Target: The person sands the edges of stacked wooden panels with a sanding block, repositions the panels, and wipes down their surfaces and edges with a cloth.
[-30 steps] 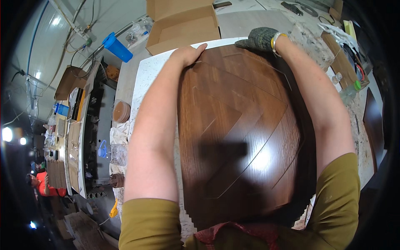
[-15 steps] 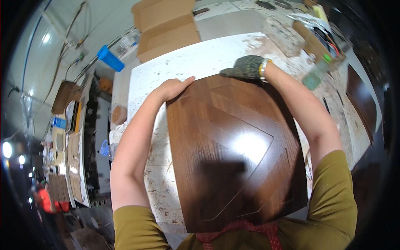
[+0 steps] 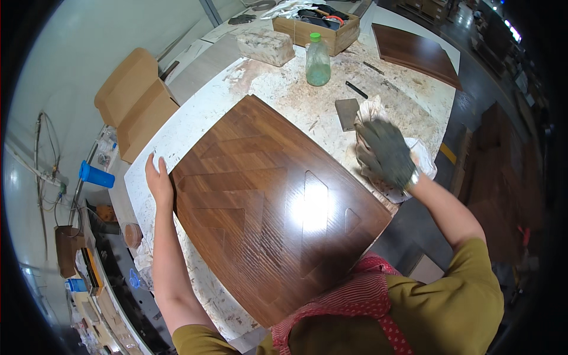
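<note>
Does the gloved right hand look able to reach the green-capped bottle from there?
Probably yes: between the right hand, at the white cloth, and the bottle, only a low grey block and a thin black stick seem to lie.

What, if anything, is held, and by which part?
Cannot be told: the gloved right hand is over white cloth, the left hand at the left edge of the brown panel.

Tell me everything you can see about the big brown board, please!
The board looks like dark brown wood, shiny, with grain and thin grooves making angular shapes. A bright light reflects on its face. It has four sides and lies turned slantwise on the stained white worktable. The left hand seems to rest against its left edge.
</note>
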